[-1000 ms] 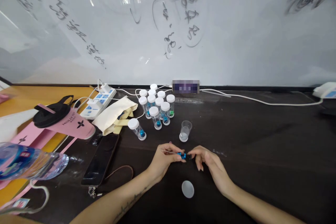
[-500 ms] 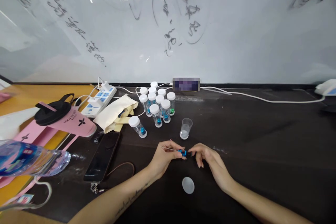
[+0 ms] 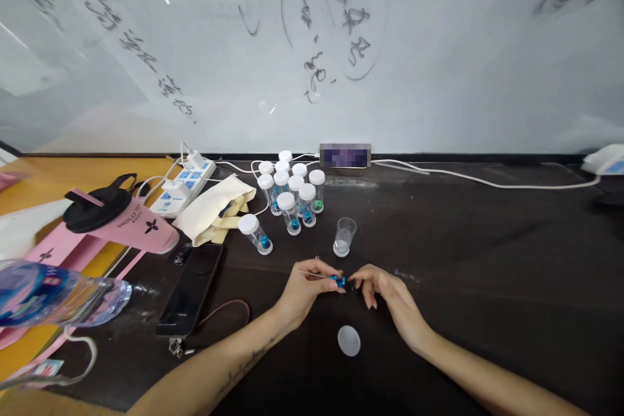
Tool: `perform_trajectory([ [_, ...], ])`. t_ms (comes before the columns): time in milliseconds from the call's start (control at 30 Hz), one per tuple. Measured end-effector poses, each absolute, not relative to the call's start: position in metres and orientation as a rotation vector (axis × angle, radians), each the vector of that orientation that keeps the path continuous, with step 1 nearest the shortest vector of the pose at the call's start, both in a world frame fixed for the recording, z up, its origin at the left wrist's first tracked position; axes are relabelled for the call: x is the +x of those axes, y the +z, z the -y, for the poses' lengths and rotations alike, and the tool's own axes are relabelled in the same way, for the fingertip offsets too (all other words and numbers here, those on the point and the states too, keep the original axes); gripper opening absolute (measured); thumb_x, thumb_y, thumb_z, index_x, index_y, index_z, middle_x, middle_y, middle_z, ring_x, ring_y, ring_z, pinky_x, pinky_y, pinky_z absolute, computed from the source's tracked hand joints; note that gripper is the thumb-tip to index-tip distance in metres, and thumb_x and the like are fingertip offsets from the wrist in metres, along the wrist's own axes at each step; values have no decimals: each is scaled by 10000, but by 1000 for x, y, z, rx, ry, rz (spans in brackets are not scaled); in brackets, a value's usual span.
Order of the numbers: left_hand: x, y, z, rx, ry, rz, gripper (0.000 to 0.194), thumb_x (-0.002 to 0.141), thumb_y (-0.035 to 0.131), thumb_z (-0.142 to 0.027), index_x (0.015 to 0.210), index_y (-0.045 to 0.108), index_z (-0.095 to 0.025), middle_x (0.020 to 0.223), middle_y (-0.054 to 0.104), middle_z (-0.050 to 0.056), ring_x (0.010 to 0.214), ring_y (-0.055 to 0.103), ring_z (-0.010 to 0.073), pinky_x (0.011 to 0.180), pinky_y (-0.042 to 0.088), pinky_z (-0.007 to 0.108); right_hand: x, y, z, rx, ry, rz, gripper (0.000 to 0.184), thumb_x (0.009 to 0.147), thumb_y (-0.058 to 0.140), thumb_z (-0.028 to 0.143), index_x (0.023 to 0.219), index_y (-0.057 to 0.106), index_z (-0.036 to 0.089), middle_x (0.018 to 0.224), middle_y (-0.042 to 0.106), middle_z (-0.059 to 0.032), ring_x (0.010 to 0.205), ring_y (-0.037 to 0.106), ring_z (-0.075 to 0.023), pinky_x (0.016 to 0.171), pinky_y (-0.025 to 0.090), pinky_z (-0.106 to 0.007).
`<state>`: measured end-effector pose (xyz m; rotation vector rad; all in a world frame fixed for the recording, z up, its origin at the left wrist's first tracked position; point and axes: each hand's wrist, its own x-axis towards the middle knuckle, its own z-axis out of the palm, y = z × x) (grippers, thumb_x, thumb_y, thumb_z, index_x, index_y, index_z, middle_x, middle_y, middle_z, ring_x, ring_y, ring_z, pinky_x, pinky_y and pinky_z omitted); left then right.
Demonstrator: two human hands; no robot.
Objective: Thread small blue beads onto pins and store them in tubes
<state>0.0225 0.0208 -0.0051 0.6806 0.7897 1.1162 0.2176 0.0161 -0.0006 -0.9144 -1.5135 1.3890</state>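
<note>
Between the thumb and fingers of my left hand (image 3: 309, 283) is a small bright blue cylinder-like part (image 3: 340, 281), with a thin pale rod running back from it over the hand. My right hand (image 3: 383, 289) pinches a small black piece (image 3: 351, 284) at the blue part's right end. Whether the two pieces touch is too small to tell. Just beyond my hands stands a clear uncapped vial (image 3: 345, 236). A round white disc, probably its lid (image 3: 349, 340), lies flat on the dark table nearer to me.
Several white-capped vials (image 3: 294, 213) with blue or green parts stand behind, and one capped vial (image 3: 256, 234) is apart. To the left are a phone (image 3: 190, 289), a cream pouch (image 3: 214, 205), a power strip (image 3: 188, 188), a pink cup (image 3: 141, 224) and a bottle (image 3: 58, 294).
The black piece has shifted slightly against the blue part, with a dark gap showing between them. Both hands have stayed in nearly the same place.
</note>
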Motion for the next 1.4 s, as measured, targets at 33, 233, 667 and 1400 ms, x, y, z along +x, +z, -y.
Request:
perform_trajectory([
  [33, 23, -5, -21, 683, 1117, -789, 186, 573, 835, -145, 710, 712, -118, 738, 725, 50, 600, 670, 152, 681, 513, 286, 218, -1, -16, -922, 1388, 1516, 486, 979, 319, 491, 990, 690, 177, 821, 599, -64, 576, 497, -144, 524, 390, -276],
  [233, 23, -4, -20, 691, 1116, -818, 199, 562, 842, -169, 702, 708, -121, 695, 716, 44, 611, 662, 160, 731, 525, 327, 220, 0, -16, -964, 1311, 1511, 439, 986, 330, 455, 1111, 665, 200, 920, 579, -76, 578, 499, -138, 550, 414, -293],
  [667, 22, -5, -20, 691, 1124, -793, 169, 597, 823, -131, 731, 720, -128, 725, 725, 41, 643, 678, 156, 729, 519, 298, 218, 1, -16, -925, 1333, 1540, 476, 993, 312, 451, 1025, 709, 189, 854, 579, -65, 575, 483, -136, 539, 382, -290],
  [1400, 23, -6, -18, 766, 1078, -792, 183, 585, 829, -120, 733, 722, -125, 712, 725, 41, 653, 670, 154, 759, 511, 308, 218, 3, -14, -1008, 1250, 1767, 417, 988, 361, 432, 777, 615, 177, 716, 542, -22, 642, 516, -152, 641, 390, -287],
])
